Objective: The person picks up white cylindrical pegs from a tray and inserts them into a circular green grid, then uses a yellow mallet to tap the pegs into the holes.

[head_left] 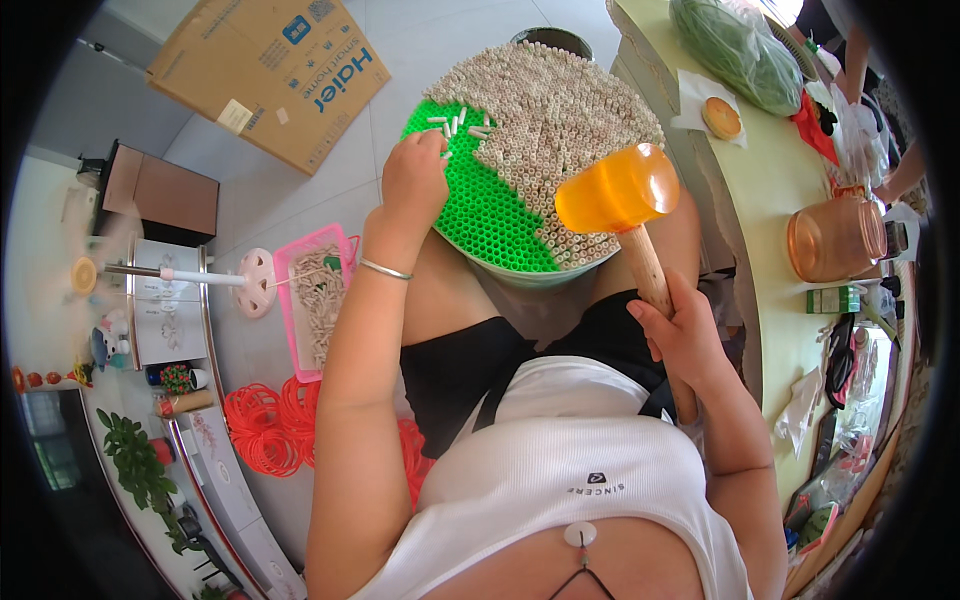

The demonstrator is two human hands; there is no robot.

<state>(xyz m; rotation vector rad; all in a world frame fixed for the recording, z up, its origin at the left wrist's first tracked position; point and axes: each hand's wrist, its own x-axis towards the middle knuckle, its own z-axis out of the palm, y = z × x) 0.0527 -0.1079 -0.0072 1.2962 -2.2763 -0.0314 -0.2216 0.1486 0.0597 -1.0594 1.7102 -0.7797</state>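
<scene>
A round green board full of holes lies across a tub between my knees. Small off-white tubes stand packed in its far and right side; several loose ones lie on the bare green part. At the board's left edge is my left hand, its fingers curled together; a pale piece shows at the fingertips, but its hold is unclear. My right hand grips the wooden handle of a mallet. The mallet's translucent orange head is over the board's right side, hiding part of the tubes.
On the floor to the left are a pink basket of loose tubes, red coils and a pedestal fan. A cardboard box stands beyond. The right-hand table bears an amber jar; another person's arm shows there.
</scene>
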